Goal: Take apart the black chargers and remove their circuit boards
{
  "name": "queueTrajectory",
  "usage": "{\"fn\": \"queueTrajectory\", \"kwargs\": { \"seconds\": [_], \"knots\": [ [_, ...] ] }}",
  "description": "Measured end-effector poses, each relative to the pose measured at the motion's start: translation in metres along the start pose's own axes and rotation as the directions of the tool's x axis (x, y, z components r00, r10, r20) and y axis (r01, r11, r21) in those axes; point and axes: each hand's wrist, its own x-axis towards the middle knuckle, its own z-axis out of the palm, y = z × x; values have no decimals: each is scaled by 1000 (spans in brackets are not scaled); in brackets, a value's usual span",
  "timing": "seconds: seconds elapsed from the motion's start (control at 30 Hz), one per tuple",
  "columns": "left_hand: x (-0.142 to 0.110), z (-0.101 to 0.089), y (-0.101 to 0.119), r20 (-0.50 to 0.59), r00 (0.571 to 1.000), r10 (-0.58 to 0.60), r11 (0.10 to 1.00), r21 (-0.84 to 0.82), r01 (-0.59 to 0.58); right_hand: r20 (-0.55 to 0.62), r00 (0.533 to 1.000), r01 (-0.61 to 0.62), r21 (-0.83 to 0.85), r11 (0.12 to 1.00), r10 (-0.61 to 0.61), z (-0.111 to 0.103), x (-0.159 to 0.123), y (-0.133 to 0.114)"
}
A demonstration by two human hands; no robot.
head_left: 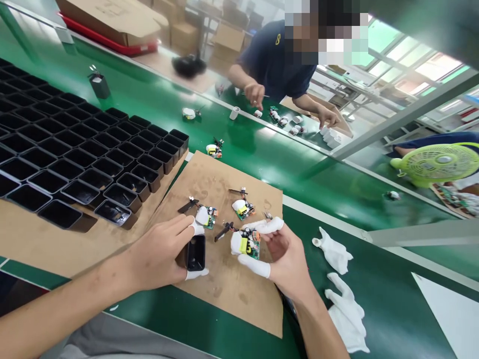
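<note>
My left hand (164,249), with white finger cots on its tips, is closed around a small black rectangular case (196,253), its open end facing up. In my right hand (286,254), thumb and fingers in finger cots grip a circuit board (247,244) by its edges. That board carries a white-wrapped part, a yellow transformer, an orange component and a black lead on its left. Two similar circuit boards lie on the cardboard just beyond my hands, one near my left fingers (207,217) and another farther back (243,208).
Rows of empty black cases (80,144) fill the left side on cardboard (239,299). White gloves (346,311) lie to the right. Across the green conveyor belt (247,134), a co-worker (279,65) handles small parts. A green fan (441,162) stands at far right.
</note>
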Motion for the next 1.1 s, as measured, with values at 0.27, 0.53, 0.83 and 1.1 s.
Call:
{"fn": "queueTrajectory", "kwargs": {
  "seconds": [0.27, 0.53, 0.83, 1.1],
  "knots": [
    [-1, 5, -5, 0, 999, 48, 997, 64, -48, 176, 969, -99, -357, 929, 171, -9, -2, -1],
    [-2, 7, -3, -14, 998, 54, 996, 72, -53, 263, 951, 37, -616, 787, 162, -21, -5, -16],
    [-2, 11, 1, 24, 998, 50, 999, -17, -50, -106, 993, -118, -701, 704, 61, 7, 39, 1],
    [4, -1, 6, 244, 960, -136, 933, -296, 207, -72, 982, -178, -636, 751, 172, 3, 65, -2]
  ]
}}
